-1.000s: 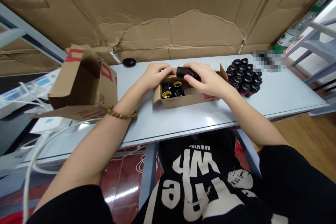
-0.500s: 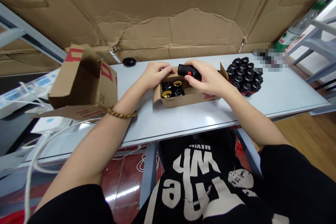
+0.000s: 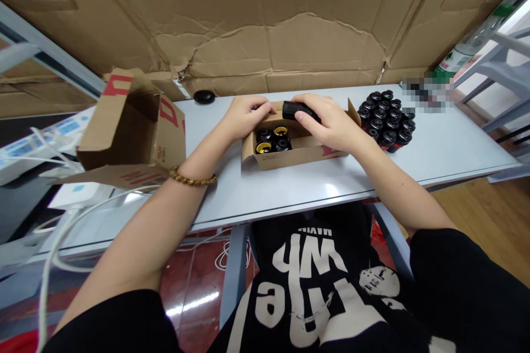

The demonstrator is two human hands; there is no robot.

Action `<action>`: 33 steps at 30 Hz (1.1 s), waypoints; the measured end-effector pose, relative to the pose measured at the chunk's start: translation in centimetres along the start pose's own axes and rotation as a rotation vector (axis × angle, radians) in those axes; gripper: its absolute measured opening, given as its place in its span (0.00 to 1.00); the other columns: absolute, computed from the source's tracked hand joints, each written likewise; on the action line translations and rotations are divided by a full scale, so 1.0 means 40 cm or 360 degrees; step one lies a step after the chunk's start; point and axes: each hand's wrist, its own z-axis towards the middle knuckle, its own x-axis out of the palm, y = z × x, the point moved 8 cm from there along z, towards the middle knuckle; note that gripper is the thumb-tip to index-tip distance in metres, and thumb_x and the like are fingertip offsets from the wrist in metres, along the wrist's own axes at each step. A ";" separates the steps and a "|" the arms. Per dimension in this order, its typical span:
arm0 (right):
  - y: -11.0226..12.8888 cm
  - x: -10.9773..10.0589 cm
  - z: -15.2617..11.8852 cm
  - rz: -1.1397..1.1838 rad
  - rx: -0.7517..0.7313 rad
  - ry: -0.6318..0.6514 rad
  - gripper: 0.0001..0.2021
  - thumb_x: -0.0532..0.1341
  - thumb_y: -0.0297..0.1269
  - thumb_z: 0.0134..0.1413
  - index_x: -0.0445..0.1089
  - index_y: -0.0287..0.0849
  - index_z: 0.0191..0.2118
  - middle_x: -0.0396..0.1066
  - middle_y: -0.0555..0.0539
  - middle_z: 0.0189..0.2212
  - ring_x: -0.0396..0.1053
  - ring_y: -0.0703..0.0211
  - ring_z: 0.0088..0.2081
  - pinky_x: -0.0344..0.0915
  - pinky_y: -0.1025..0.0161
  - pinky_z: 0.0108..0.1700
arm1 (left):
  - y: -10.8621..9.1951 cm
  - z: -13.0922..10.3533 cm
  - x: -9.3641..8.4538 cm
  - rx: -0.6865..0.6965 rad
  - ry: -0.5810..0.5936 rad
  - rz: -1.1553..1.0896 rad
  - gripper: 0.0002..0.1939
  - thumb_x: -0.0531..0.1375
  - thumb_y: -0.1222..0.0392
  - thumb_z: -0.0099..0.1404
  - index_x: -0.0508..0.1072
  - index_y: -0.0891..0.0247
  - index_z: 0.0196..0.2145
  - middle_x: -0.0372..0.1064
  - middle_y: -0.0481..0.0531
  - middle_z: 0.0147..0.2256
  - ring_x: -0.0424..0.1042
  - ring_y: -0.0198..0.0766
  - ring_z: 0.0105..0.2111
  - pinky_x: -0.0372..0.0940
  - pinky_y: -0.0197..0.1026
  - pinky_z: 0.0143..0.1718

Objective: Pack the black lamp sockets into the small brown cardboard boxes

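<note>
Right hand holds a black cylinder above the small carton

The right hand (image 3: 327, 121) is closed around a black cylinder (image 3: 295, 111), which lies nearly level over the far side of the small carton (image 3: 290, 162). Its blunt end points left, and the fingers and palm cover the other end. The left hand (image 3: 248, 116) is at the far left rim of the small carton, thumb and fingers drawn close together; whether they pinch the cardboard, I cannot tell. A brown beaded bracelet (image 3: 192, 179) circles the left wrist.

The small carton lies open on the pale surface (image 3: 232, 198), its long side running left to right. Four containers (image 3: 273, 139) stand upright in its left end, two with yellow rings at the top and two with black tops. Just beyond its right end, a tight cluster of black bottles (image 3: 387, 121) stands on the surface.

Well to the left is the large carton (image 3: 169, 138), open and printed in red, with white cables (image 3: 68, 231) near it. A black oval object (image 3: 204, 97) lies at the far edge, close to the cardboard wall (image 3: 232, 16). At the far right is a clear bottle (image 3: 467, 47) with a green cap.
</note>
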 end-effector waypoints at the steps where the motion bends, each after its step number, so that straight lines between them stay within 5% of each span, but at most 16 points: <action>1: 0.002 -0.002 0.000 0.0010 -0.0019 -0.0011 0.22 0.53 0.50 0.81 0.75 0.41 0.61 0.84 0.34 0.57 0.79 0.38 0.55 0.73 0.39 0.64 | 0.000 0.000 -0.001 0.0004 -0.0004 0.0004 0.19 0.59 0.48 0.73 0.86 0.61 0.36 0.84 0.52 0.36 0.78 0.47 0.41 0.70 0.45 0.49; 19: 0.006 0.007 -0.004 -0.0038 0.0001 0.0058 0.22 0.59 0.46 0.75 0.75 0.41 0.65 0.84 0.33 0.59 0.80 0.37 0.56 0.75 0.38 0.64 | 0.000 -0.005 -0.010 -0.0010 -0.0120 -0.0002 0.17 0.60 0.51 0.76 0.87 0.59 0.39 0.89 0.55 0.45 0.83 0.49 0.49 0.73 0.46 0.60; 33: -0.011 -0.022 -0.003 -0.0024 0.0097 0.0000 0.19 0.54 0.48 0.79 0.75 0.44 0.59 0.84 0.36 0.55 0.79 0.37 0.55 0.73 0.38 0.62 | 0.011 -0.006 0.002 -0.0046 -0.0035 -0.0041 0.22 0.57 0.47 0.74 0.89 0.61 0.37 0.89 0.54 0.39 0.80 0.47 0.41 0.71 0.45 0.49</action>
